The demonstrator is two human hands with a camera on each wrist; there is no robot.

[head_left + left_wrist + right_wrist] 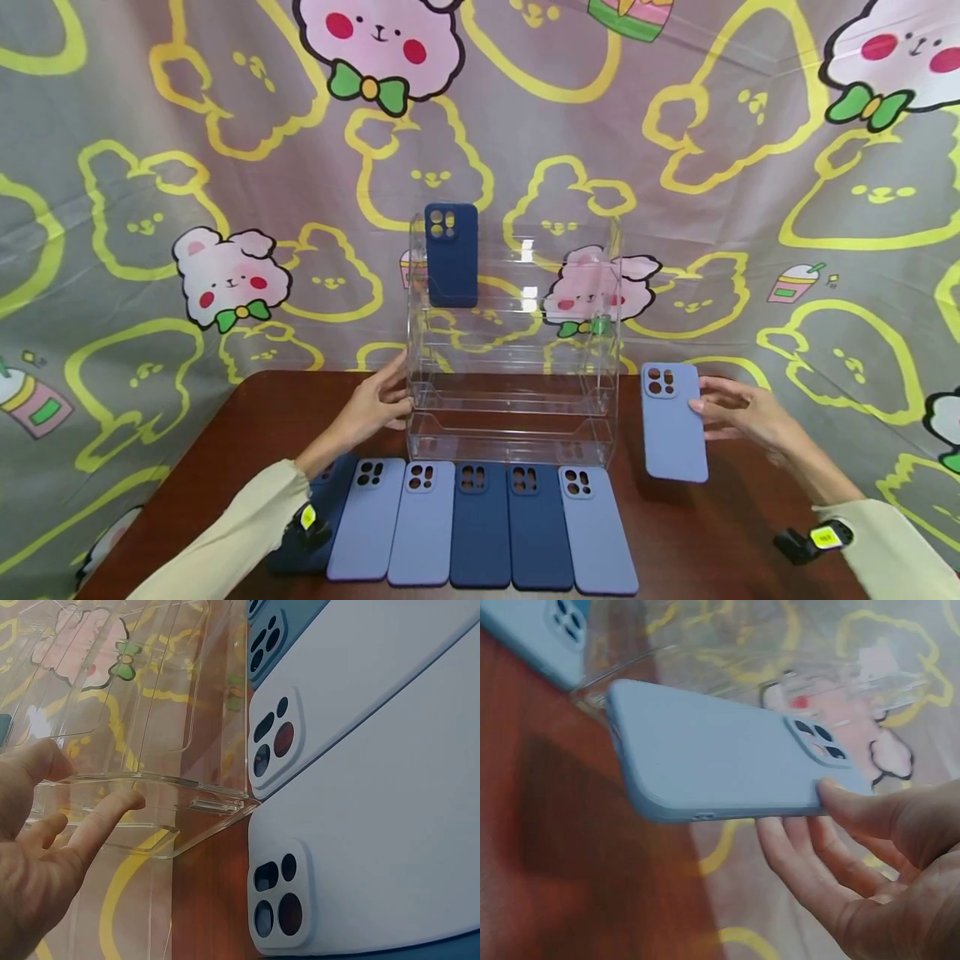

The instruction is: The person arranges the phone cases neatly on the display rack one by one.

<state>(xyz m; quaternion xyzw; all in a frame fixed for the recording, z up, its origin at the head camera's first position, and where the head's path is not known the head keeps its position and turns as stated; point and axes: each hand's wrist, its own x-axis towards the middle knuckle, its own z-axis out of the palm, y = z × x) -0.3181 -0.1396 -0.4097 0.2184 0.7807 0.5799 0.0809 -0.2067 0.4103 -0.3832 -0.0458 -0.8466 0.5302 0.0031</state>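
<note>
A clear acrylic display stand (513, 425) with stepped tiers stands upright on the table. My left hand (375, 400) touches its left side with fingers fairly straight; the left wrist view shows the fingertips (133, 799) at the clear side panel. To the right of the stand, my right hand (738, 410) pinches a light purple phone case (673, 433) by its right edge, thumb on the back face. This case is held upright above the table, camera cutouts at the top. A dark blue phone case (453, 267) stands in the stand's upper left.
A row of phone cases lies before the stand: light purple ones (367, 525) and dark blue ones (480, 533), the leftmost partly hidden by my left sleeve (232, 533). The brown table (720, 533) meets a patterned cloth (705, 200) behind.
</note>
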